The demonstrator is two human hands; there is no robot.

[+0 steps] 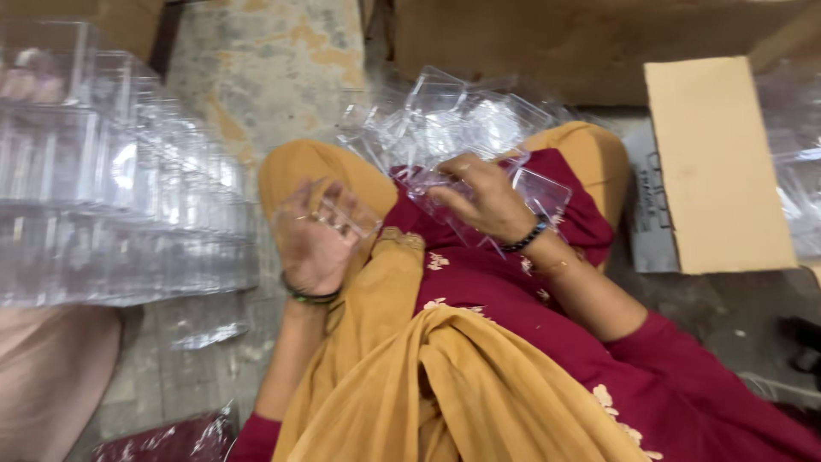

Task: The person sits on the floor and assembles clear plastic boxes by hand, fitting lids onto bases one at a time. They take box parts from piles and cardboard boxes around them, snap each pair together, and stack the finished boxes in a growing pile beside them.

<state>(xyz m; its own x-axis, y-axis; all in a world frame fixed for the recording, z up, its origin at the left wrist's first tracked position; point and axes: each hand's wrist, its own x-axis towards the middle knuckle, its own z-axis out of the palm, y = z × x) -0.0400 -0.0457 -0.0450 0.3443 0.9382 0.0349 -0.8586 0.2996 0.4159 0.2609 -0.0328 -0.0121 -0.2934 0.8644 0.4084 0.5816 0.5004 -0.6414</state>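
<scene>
Beside right hand (pixel 479 198), tan cardboard box (pixel 714 162)

A small clear plastic piece (pixel 342 218) sits in the upturned palm of the left hand (pixel 312 235), fingers curled loosely round it; it is see-through, flat-sided and blurred, so its exact shape cannot be told. A second clear plastic tray (pixel 522 192), larger, thin-walled with raised edges, lies tilted over the lap under the right hand (pixel 479 192), whose fingers press on its near edge. Just behind it a loose pile of clear containers (pixel 445 120) rests against the knees
</scene>
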